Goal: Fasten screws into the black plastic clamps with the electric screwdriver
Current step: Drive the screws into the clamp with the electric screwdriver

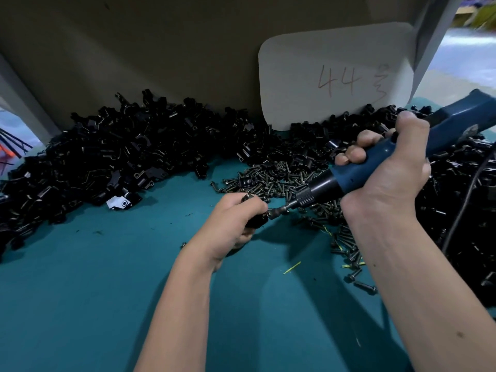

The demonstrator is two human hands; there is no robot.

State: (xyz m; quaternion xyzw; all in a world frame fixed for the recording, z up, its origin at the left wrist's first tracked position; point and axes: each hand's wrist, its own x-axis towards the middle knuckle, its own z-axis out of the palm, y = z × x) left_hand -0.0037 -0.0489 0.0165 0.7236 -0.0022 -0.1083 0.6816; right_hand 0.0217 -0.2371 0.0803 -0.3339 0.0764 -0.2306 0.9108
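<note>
Forearms reach over the teal worktop (94, 291). Left hand (228, 224) pinches a black clamp (256, 221), steadying it against the bit; right hand (386, 167) grips the electric screwdriver (375, 162), angled into it. Loose screws (268, 181) lie just beyond both hands for easy reach.

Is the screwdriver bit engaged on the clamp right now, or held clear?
Engaged: the electric screwdriver, gripped by the right hand, has its tip against the clamp held by the left hand.
</note>
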